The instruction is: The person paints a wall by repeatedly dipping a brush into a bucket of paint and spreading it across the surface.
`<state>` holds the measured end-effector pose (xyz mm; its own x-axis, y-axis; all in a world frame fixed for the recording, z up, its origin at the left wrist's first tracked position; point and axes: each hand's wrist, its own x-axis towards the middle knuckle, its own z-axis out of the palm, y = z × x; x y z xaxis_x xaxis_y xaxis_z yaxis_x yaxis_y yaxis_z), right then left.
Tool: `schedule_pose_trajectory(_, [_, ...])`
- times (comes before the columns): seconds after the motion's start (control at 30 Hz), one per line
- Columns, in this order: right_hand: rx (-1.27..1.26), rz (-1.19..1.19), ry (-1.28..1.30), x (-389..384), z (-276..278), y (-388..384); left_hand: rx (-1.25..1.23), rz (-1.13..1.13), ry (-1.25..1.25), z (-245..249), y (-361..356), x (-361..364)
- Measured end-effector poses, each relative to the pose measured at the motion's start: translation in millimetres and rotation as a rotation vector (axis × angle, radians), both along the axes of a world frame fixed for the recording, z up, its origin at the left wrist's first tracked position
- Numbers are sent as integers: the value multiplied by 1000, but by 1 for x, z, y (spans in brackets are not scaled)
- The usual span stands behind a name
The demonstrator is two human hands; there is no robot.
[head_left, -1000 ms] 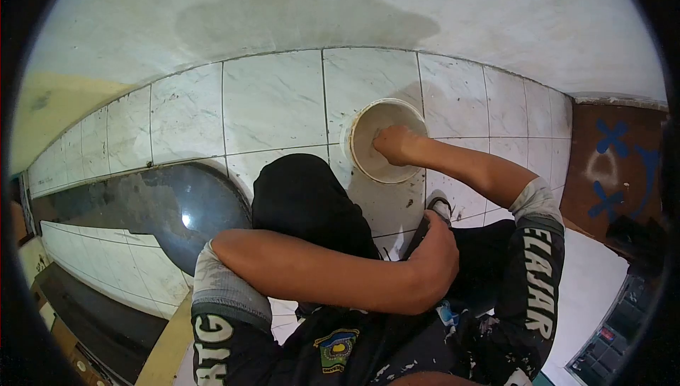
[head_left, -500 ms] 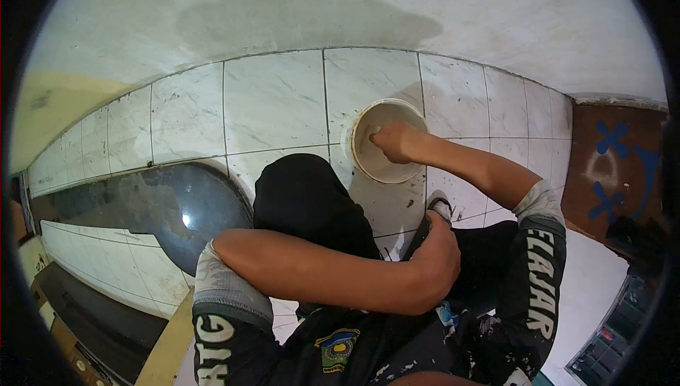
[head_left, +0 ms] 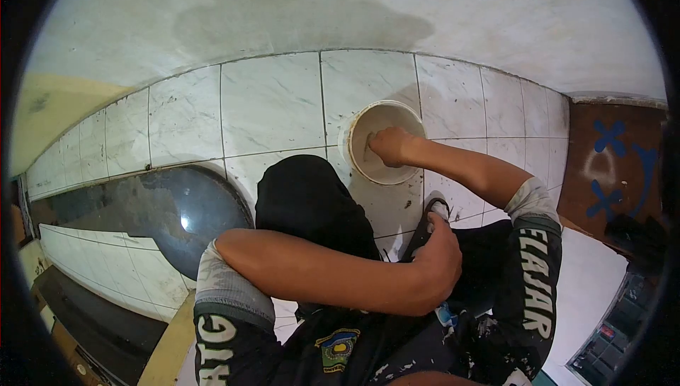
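Note:
My right hand (head_left: 391,146) reaches down inside a white plastic bucket (head_left: 353,164), which stands upright on the tiled floor. The fingers are closed; a small pale edge shows beside them, too indistinct to name. Greyish-white residue coats the bucket's inner wall. My left hand (head_left: 439,262) hangs in front of my body, by my leg and close to a sandalled foot (head_left: 438,210). Its fingers are loosely extended, and nothing shows in them.
White floor tiles (head_left: 273,106) meet a plastered wall (head_left: 496,21) with a damp-looking patch. To the left lies a dark, glossy surface with a rounded end (head_left: 195,209). A brown panel with blue marks (head_left: 613,166) stands at the right. My knee (head_left: 301,180) is left of the bucket.
Inside the bucket my right hand has shifted slightly, and the pale edge at its fingers now looks thinner and lower. My left hand stays nearly still. The whole view has moved very slightly.

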<state>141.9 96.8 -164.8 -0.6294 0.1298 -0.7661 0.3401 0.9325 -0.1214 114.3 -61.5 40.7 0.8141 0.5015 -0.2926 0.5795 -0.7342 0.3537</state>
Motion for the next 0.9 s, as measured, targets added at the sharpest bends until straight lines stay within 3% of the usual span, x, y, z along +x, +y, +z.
schedule_pose_trajectory(0.33, [-10,-19,16,8,4,6,-1,-69,18,4,1,26])
schedule_pose_trajectory(0.4, [-14,-36,18,14,17,15,50,4,20,-2,-3,33])
schedule_pose_trajectory(0.47, [-147,-248,182,27,50,28,40,-12,44,-1,2,33])
schedule_pose_trajectory(0.6, [-291,-321,324,60,81,59,63,54,29,-6,6,38])
schedule_pose_trajectory(0.67, [-594,-703,233,75,113,70,45,73,22,-3,10,40])
schedule_pose_trajectory(0.7, [-591,-697,250,86,116,74,19,91,1,-1,13,43])
schedule_pose_trajectory(0.77, [-812,-962,219,111,116,80,39,100,26,-12,13,52])
schedule_pose_trajectory(0.8, [-812,-952,237,124,112,84,49,108,36,-19,13,57])
schedule_pose_trajectory(0.87, [-1101,-1177,188,150,94,89,15,129,66,-24,14,67])
schedule_pose_trajectory(0.9, [-1177,-1180,186,161,83,90,-26,149,80,-25,15,72])
